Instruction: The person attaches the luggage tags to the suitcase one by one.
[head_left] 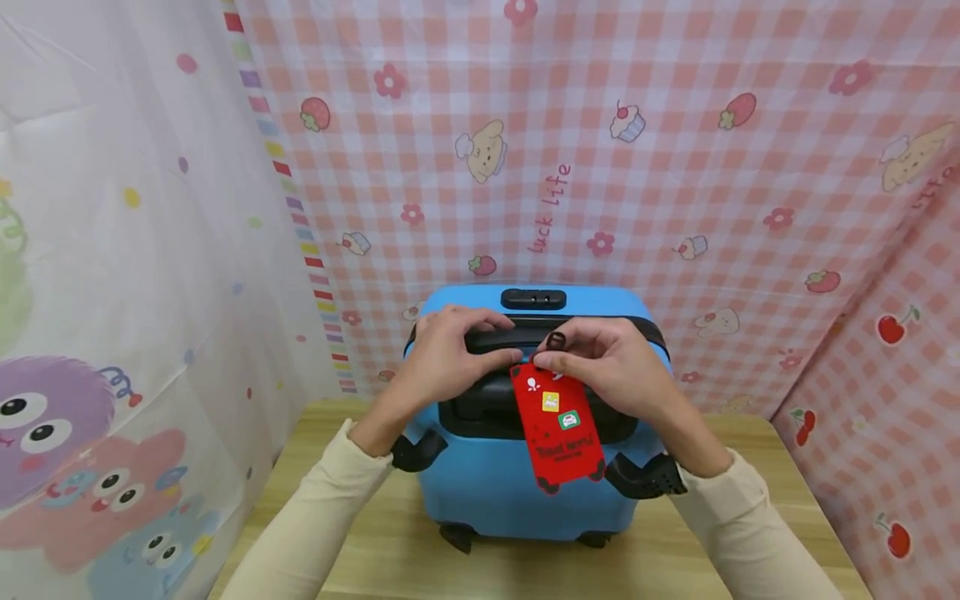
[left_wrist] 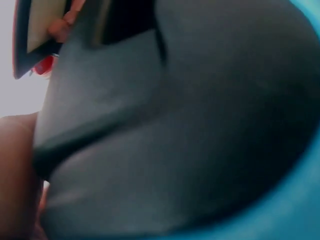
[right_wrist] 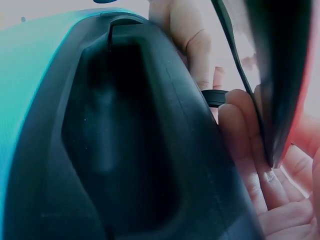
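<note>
A blue suitcase (head_left: 525,492) with a black top handle (head_left: 491,340) stands upright on the wooden surface. My left hand (head_left: 450,354) grips that handle, fingers over its back and thumb in front, close to the tag's upper corner. A red luggage tag (head_left: 558,429) with small stickers and black corners hangs before the suitcase. Near its top edge, my right hand (head_left: 618,362) pinches the tag and its black strap (head_left: 556,340). The right wrist view shows the strap (right_wrist: 215,98) as a loop by the handle. Dark suitcase parts (left_wrist: 150,140) hide most of the left wrist view.
A black combination lock (head_left: 533,298) sits on the suitcase's top. Black wheels (head_left: 457,536) show at its lower edge. Behind hangs a pink checked cloth (head_left: 547,125), and a white cartoon-print cloth (head_left: 187,275) hangs to the left. The wooden tabletop (head_left: 382,533) extends around the suitcase.
</note>
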